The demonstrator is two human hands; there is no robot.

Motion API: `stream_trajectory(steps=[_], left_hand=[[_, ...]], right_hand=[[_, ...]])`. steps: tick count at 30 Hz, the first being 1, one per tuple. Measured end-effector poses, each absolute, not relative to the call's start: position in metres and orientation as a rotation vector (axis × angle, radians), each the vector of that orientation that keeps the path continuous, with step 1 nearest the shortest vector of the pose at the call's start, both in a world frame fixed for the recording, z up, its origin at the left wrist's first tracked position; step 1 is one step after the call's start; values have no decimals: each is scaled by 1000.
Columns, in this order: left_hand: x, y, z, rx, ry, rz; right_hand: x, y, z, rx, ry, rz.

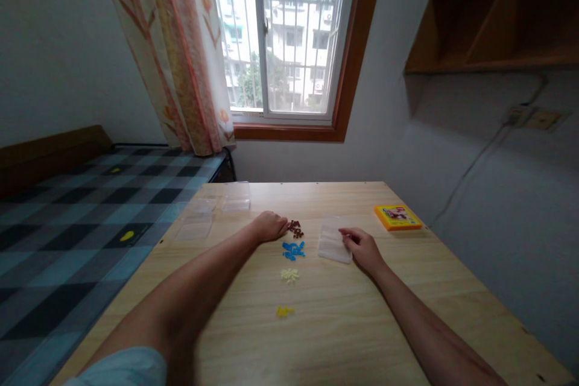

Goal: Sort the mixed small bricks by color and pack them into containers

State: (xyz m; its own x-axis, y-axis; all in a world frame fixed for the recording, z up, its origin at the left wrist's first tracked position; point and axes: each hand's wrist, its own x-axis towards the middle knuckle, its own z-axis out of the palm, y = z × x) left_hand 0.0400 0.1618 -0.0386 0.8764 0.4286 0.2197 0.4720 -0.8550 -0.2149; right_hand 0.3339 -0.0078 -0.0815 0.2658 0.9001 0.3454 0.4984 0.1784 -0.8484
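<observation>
My left hand (269, 226) rests on the wooden table (344, 325), fingers curled, fingertips touching a small pile of dark brown pieces (295, 229). Whether it pinches one of them is too small to tell. My right hand (363, 248) lies with its fingers closed on the edge of a clear plastic bag (333, 242). Between my hands, in a line toward me, lie a pile of blue pieces (294, 249), a pile of pale cream pieces (289, 275) and a few yellow pieces (284, 312).
Several clear plastic bags (203, 217) lie at the table's far left corner. A yellow box (397, 217) sits at the far right by the wall. A bed with a checked cover (76, 223) adjoins the table's left edge. A window and curtain stand behind.
</observation>
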Motion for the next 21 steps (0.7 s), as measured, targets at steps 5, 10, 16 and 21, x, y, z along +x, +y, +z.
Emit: stream_trajectory(steps=[5,10,16,21], left_hand=[[34,164,-35,-2762,-790,-284],[39,162,-17,-2736,-865,-346],[102,124,-2,-2828,-679,-347],[156,82,-15,-2926,-443,-260]], right_hand=[[334,-8,-81,-1469,-1392,476],[335,-8,-83,-1477,-1404,471],[335,-7,-82,-1464,-1422,464],[333,-10,-78,-1444,-1441,443]])
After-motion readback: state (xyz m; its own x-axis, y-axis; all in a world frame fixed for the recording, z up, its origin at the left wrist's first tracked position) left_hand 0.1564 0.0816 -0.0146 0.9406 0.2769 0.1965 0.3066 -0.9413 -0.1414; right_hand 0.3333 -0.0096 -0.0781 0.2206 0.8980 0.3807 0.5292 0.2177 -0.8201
